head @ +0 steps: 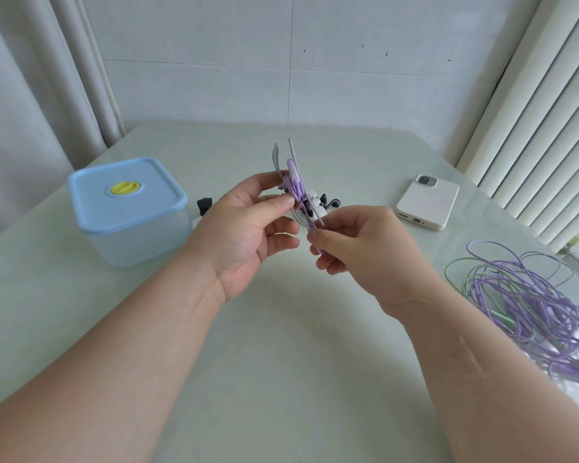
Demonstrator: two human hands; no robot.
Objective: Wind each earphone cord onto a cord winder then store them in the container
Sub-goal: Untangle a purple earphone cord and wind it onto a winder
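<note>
My left hand [248, 225] pinches a grey cord winder [283, 162] with a purple earphone cord [295, 187] wound round its middle, held up over the table. My right hand [358, 242] pinches the purple plug end of that cord [313, 228] just below the winder. The container [131, 212], a clear square box with a blue lid and a yellow knob, stands shut at the left. A tangle of purple and green earphone cords [528, 309] lies at the right.
Several black and white cord winders [318, 203] lie on the table behind my hands, with one black piece [204, 204] beside the box. A white phone [427, 202] lies face down at the back right. Curtains hang left, blinds right.
</note>
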